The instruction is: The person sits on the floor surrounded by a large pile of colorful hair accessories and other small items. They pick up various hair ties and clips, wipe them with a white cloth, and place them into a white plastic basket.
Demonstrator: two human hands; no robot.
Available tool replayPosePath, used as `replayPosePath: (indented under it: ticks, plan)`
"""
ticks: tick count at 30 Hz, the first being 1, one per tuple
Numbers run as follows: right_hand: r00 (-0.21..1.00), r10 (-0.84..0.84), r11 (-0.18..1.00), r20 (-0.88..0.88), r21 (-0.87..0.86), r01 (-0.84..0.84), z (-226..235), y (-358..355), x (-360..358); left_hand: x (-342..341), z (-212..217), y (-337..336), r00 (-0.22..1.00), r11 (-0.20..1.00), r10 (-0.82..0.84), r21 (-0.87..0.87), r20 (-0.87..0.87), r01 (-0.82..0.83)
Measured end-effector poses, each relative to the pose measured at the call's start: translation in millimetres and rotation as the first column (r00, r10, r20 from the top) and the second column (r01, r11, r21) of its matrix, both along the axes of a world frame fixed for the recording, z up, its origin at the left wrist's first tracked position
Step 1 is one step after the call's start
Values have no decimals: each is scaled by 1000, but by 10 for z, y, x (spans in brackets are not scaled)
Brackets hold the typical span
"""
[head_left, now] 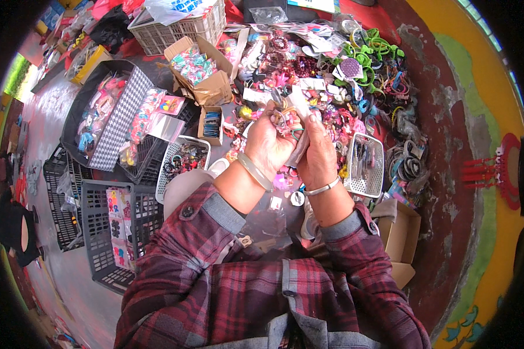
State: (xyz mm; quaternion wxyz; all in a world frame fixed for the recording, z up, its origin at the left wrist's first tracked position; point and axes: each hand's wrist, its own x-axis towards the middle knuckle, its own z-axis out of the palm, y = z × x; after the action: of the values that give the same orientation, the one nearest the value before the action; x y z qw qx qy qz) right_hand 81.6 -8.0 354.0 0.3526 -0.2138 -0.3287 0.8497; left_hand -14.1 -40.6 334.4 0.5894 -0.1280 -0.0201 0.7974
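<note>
While holding small things over a bright pile (pixel 340 119), having a dark crate (pixel 93 230) far left of the grip and a white basket (pixel 163 176) nearer on that side. Curling the left hand (pixel 261 139) around a bunch of small bands (pixel 283 118), right inside the grip. Probably feeling light, soft and bendy, so best being held gently round the middle. Pressing a thin pale wrapper (pixel 300 104) with the right hand (pixel 319 148), just right of the bunch; maybe being slippery and easy to tear, so best being pinched by an edge. Not showing whether wrapping around the bands or only touching. Having another white basket (pixel 364 188) right of the grip.
</note>
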Motion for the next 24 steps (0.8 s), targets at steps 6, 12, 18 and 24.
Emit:
replayPosePath:
  ticks: [6, 12, 18, 24]
  plan:
    - [998, 10, 978, -68, 211, 5, 204, -116, 16, 38, 197, -97, 989, 990, 69, -111, -129, -83]
    - [952, -160, 592, 261, 797, -119, 46, -169, 7, 169, 261, -96, 919, 963, 24, -239, -394, -127]
    - [965, -176, 702, 192, 712, -14, -7, -222, -4, 181, 155, -139, 890, 970, 33, -200, -454, -138]
    - [902, -390, 152, 188, 979, -138, 95, -319, -1, -1, -132, -119, 837, 993, 31, -76, -546, -87]
